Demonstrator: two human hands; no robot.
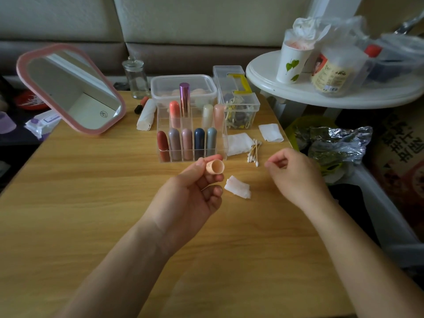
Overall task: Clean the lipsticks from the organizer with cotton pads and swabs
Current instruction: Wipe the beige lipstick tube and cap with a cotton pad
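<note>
My left hand (pixel 195 191) is over the wooden table (pixel 91 203), thumb and fingers pinching a peach lipstick cap (pixel 215 166) with its open mouth turned toward three o'clock. The right hand (pixel 296 177) hovers at three o'clock of it, fingers curled; I cannot tell whether they pinch anything. Between the hands lies a stained cotton pad (pixel 237 187). At twelve o'clock stands the clear organizer (pixel 164 120) with its lipsticks (pixel 199 143). At one o'clock, cotton swabs (pixel 253 151) lie beside a clean pad (pixel 238 143). A pink mirror (pixel 71 88) leans at ten o'clock.
</note>
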